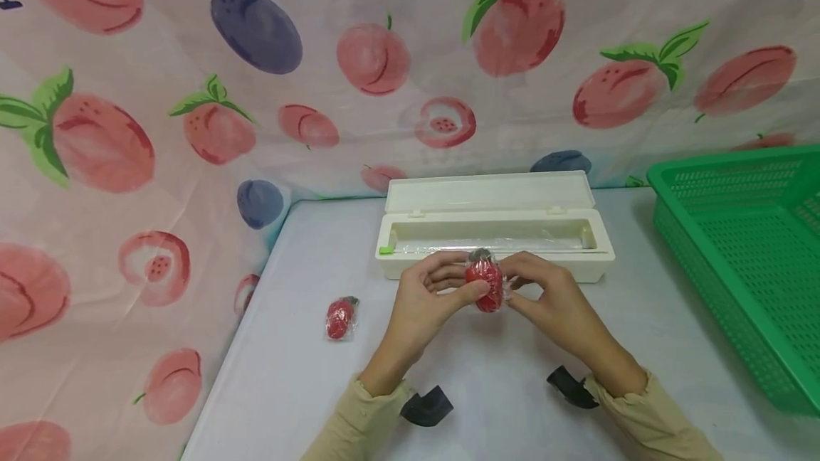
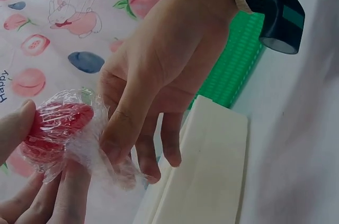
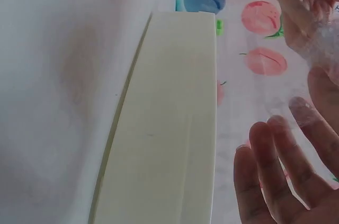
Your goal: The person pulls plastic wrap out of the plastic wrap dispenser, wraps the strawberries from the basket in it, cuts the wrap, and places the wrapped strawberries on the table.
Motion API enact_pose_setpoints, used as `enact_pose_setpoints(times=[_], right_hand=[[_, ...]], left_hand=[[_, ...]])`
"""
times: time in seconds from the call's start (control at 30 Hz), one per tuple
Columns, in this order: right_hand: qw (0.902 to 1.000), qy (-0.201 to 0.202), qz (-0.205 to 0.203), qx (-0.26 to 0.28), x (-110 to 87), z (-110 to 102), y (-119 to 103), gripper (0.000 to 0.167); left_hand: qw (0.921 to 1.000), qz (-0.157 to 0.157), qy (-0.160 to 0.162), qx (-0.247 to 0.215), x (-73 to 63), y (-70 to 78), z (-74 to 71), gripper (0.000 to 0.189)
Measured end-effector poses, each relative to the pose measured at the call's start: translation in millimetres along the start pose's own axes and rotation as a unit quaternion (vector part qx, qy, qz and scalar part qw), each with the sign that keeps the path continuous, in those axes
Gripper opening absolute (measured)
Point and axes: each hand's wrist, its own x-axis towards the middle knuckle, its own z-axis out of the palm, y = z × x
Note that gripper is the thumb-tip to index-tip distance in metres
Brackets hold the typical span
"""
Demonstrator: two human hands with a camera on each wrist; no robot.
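Observation:
A red, fruit-shaped thing (image 1: 489, 282) with a grey-green top is wrapped in clear cling film. My left hand (image 1: 423, 304) holds it between thumb and fingers, above the table's middle. Loose film (image 2: 92, 152) gathers at its right side in the left wrist view, where my right hand (image 1: 560, 308) pinches it between thumb and forefinger. The other fingers of the right hand hang apart from the fruit. To the left, a second red wrapped fruit-shaped thing (image 1: 340, 319) lies on the table. Just behind both hands is an open white cling film box (image 1: 392, 264) with a roll inside.
A green plastic basket (image 1: 711, 290) stands at the right edge of the table (image 1: 288, 390). The white lid (image 1: 490, 193) of the box leans back towards the fruit-printed cloth (image 1: 410, 91). Black wrist mounts (image 1: 428, 406) sit at both sleeves.

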Motion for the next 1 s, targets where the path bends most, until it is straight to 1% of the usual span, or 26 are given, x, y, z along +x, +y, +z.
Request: enact_pose_setpoints(times=[0.13, 0.23, 0.4, 0.53, 0.63, 0.7, 0.83, 0.9, 1.0], right_hand=[[1.0, -0.002, 0.0, -0.004, 0.1, 0.9, -0.4, 0.033], [0.9999, 0.011, -0.003, -0.011, -1.1, 1.8, -1.0, 0.034], [0.9988, 0.046, -0.016, -0.006, -2.9, 2.5, -1.9, 0.037], [0.9986, 0.05, -0.013, 0.016, -3.3, 2.3, -1.7, 0.037], [0.9982, 0.036, 0.002, 0.047, -2.6, 1.0, -1.7, 0.035], [0.9968, 0.022, 0.017, 0.075, -2.3, -0.6, -1.8, 0.033], [0.9899, -0.017, 0.046, 0.133, -2.0, -3.5, -2.7, 0.033], [0.9869, -0.033, 0.057, 0.147, -2.4, -4.5, -3.6, 0.032], [0.9841, -0.048, 0.065, 0.159, -3.1, -5.2, -4.7, 0.033]], left_hand=[[0.9998, -0.004, -0.015, -0.011, 0.1, 0.1, -0.9, 0.043], [0.9996, -0.012, -0.024, -0.007, 0.7, -0.4, -1.0, 0.041], [0.9994, -0.012, -0.02, 0.027, 0.5, -1.8, 0.6, 0.04], [0.9989, -0.004, -0.014, 0.045, -0.1, -2.4, 1.1, 0.04], [0.9989, -0.002, -0.008, 0.046, -0.1, -2.7, 0.9, 0.039], [0.9992, 0.002, -0.006, 0.038, -0.3, -2.4, 0.9, 0.039], [0.9997, 0.016, -0.005, 0.019, 0.0, -3.0, 0.9, 0.04], [0.9995, 0.02, -0.004, 0.022, 0.4, -3.6, 1.2, 0.04], [0.9994, 0.017, -0.002, 0.029, 0.4, -4.2, 1.7, 0.04]])
